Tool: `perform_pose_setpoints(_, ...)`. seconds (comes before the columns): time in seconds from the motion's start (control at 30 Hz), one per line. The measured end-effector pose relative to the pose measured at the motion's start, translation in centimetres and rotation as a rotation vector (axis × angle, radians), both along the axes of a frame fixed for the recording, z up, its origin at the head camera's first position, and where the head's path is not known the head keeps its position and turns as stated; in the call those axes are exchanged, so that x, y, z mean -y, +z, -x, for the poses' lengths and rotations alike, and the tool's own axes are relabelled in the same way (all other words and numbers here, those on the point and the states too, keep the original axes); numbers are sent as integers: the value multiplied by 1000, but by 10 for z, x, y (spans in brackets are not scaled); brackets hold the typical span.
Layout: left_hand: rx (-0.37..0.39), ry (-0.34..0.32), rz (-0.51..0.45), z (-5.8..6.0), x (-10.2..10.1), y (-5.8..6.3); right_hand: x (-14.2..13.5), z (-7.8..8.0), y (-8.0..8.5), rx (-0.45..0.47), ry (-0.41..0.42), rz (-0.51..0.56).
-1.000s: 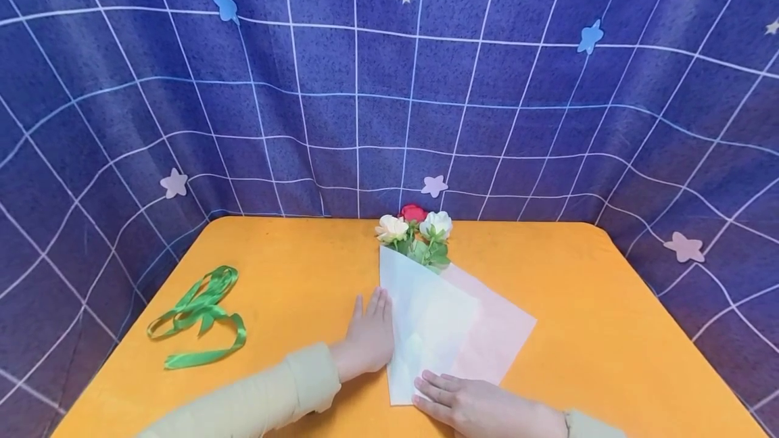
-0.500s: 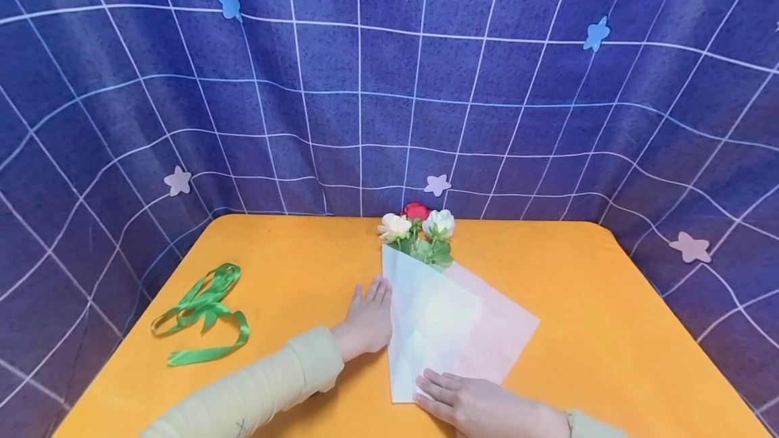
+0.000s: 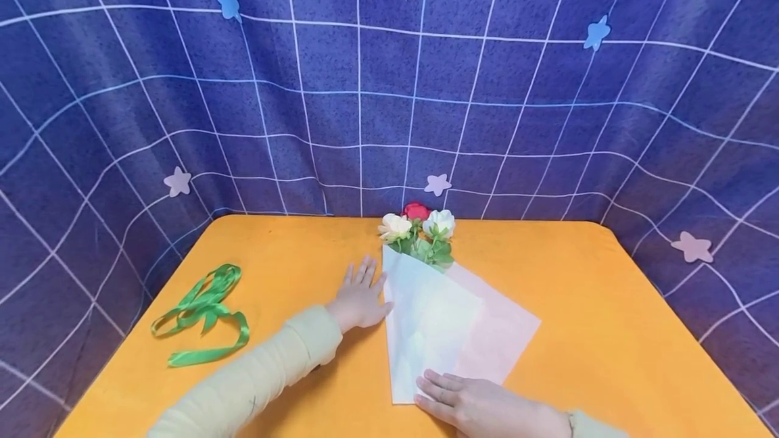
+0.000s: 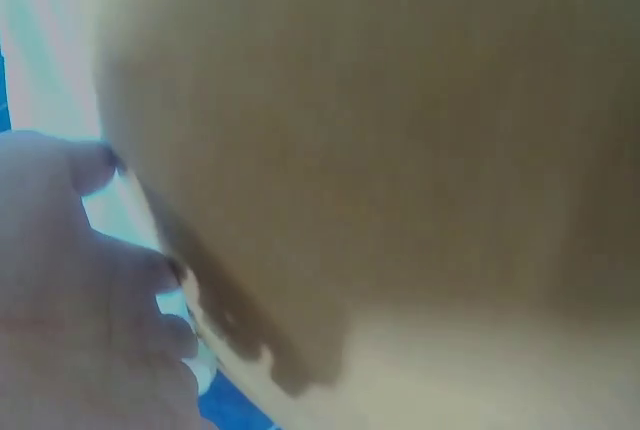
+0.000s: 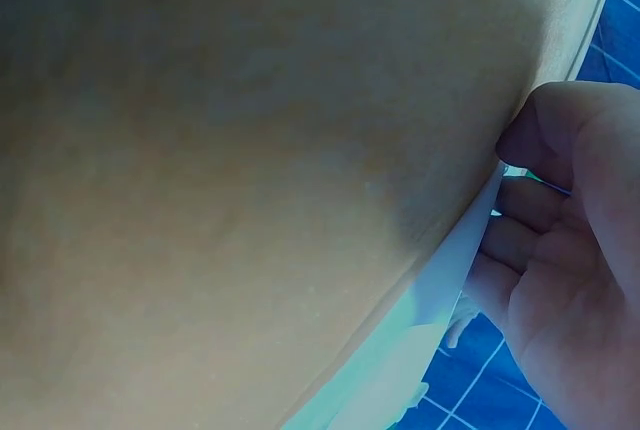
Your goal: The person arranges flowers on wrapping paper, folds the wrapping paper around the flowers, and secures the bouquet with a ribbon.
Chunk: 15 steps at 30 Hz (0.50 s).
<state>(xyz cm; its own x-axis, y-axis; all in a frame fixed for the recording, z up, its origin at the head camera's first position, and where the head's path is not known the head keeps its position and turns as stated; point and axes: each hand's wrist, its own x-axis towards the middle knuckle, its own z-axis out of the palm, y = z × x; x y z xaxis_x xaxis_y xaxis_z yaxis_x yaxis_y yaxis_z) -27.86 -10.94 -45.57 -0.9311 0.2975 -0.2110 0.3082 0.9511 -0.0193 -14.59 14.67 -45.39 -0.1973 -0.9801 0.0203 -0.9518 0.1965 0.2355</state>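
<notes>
A sheet of wrapping paper, white outside and pink where its right part shows, lies folded over flower stems in the head view. Out of its top come a red flower, a cream flower, a white flower and green leaves. My left hand lies with spread fingers at the paper's left edge, its thumb touching that edge. On the paper's lower end rest the straight fingers of my right hand. The stems are hidden.
A loosely looped green ribbon lies on the left of the orange table. Behind and beside the table hangs a blue gridded cloth with star patterns.
My left hand has slid up and slightly left along the paper's edge, and its fingers have spread. My right hand has stayed on the paper's lower end.
</notes>
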Motion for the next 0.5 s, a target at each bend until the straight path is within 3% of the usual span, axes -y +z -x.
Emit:
perform_pose_setpoints(0.2, 40, -21, 18, 13, 7, 11, -2, 0, 1, 11, -7, -2)
perform_pose_setpoints(0.5, 96, -15, -95, 32, 21, 19, -1, 0, 0, -1, 8, -17)
